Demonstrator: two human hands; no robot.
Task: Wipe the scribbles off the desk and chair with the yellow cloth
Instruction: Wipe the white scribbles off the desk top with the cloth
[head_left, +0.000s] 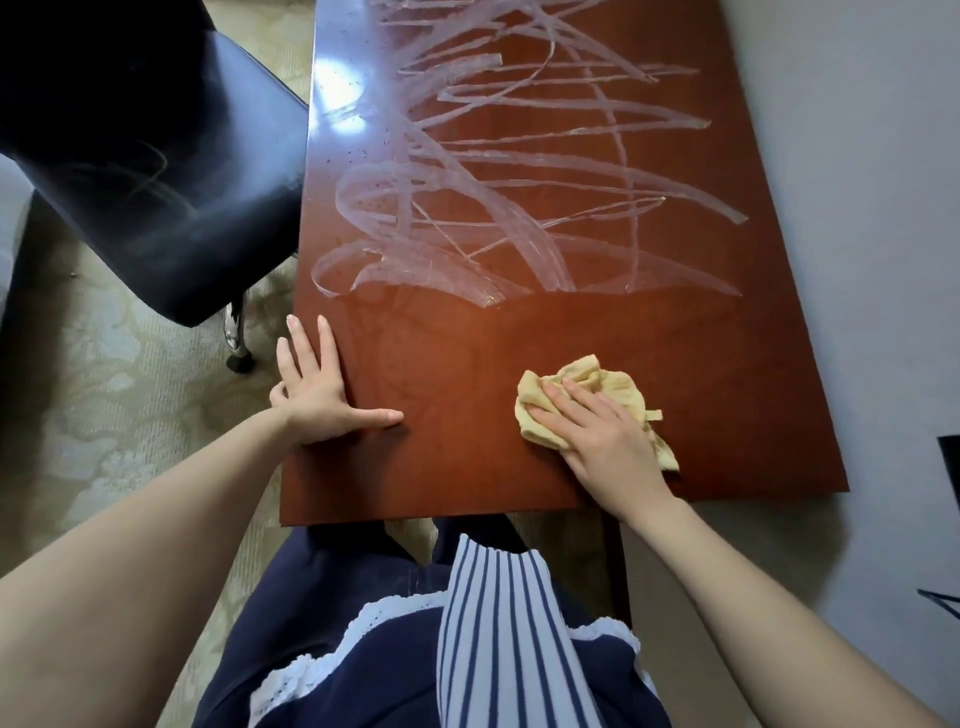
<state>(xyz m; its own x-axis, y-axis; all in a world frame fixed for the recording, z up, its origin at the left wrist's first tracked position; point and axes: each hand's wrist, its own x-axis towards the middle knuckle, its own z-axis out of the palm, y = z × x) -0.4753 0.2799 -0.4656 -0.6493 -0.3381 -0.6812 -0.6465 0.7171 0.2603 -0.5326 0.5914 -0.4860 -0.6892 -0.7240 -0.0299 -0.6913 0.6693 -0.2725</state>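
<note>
Head view, steeply down, close.

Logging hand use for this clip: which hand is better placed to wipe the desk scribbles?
Right. The right hand presses the yellow cloth short of the scribbles; the left hand lies flat, empty, at the desk edge.

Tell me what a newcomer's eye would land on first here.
The pale scribbles sprawling over the far part of the reddish desk stand out first; the near strip looks bare of them. Next comes the right hand pressing the yellow cloth flat near the desk's near right corner, with the left hand spread on its left edge. A dark chair with faint marks stands to the left.
</note>
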